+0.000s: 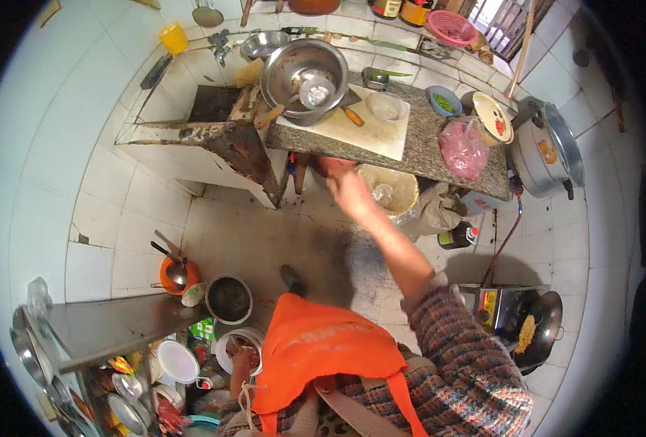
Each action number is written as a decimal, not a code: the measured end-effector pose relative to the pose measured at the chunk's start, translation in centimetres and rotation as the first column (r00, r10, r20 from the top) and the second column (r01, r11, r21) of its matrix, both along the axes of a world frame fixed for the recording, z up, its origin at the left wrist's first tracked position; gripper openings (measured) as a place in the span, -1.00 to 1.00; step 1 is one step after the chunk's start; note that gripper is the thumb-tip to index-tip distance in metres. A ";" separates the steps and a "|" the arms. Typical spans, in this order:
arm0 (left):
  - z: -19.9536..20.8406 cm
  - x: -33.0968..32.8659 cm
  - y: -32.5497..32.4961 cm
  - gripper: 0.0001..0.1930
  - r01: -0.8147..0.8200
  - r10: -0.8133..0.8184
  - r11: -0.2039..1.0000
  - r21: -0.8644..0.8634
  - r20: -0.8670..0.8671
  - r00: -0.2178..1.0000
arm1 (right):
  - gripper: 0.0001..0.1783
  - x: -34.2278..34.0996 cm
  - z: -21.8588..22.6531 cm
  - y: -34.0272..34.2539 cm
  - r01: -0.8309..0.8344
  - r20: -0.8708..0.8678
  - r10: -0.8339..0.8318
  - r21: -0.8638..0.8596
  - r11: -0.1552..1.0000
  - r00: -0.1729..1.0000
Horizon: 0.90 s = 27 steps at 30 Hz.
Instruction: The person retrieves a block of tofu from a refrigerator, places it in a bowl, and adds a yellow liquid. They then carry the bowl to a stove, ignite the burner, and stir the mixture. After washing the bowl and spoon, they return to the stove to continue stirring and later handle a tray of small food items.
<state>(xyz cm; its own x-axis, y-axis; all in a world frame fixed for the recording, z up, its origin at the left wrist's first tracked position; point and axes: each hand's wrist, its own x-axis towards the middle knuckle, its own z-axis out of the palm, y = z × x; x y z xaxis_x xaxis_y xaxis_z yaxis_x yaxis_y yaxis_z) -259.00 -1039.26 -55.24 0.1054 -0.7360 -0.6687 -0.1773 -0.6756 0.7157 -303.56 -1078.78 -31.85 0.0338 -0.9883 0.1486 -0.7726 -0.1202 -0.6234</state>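
Observation:
Stretched toward the underside of the stone counter, my right hand (350,191) is slightly smeared. It meets the edge of a red basin (333,166) in the shadow there; its fingertips are hidden, so a grip cannot be made out. A pale yellowish bucket (409,191) with a clear plastic bag inside stands right beside this hand. Low on the left, by my orange apron (315,342), my left hand (244,358) is at the mouth of a white bucket (223,352). Its fingers are too dim to read.
On the counter (428,149) are a steel pot (283,76), a cutting board (392,135) with an orange-handled knife (353,116), and a pink plastic bag (463,149). A wok (538,349) holds yellow food at right. A dark-filled pot (229,299) stands on the floor.

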 end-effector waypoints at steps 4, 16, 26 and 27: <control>-0.2 5.2 -7.8 -0.86 0.395 -0.397 0.918 0.043 0.143 0.906 | -0.83 1.5 2.6 -13.0 0.164 -0.162 -0.174 -0.070 0.984 0.971; 13.6 3.9 -49.5 -0.81 -0.021 -0.007 0.962 -0.273 -0.102 0.995 | -0.76 1.0 0.6 -33.8 0.382 -0.626 -0.210 0.153 0.912 0.751; 25.2 -1.4 -71.0 -0.68 0.290 -0.395 0.839 -0.461 -0.149 0.907 | -0.89 6.8 8.2 -34.7 0.467 0.207 -0.432 -0.167 0.868 0.878; 26.1 -2.3 -72.9 -0.66 0.233 -0.383 0.847 -0.478 -0.245 0.891 | -0.91 8.6 8.7 -35.4 0.465 0.267 -0.429 -0.086 0.881 0.863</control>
<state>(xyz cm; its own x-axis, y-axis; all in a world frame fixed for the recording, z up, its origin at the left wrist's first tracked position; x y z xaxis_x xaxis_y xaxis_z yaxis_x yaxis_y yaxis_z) -261.30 -1112.20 -29.15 -0.3380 -0.9106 -0.2379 -0.0358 -0.2401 0.9701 -294.93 -1114.19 -23.16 -0.4597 -0.8561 0.2363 -0.5990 0.1024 -0.7942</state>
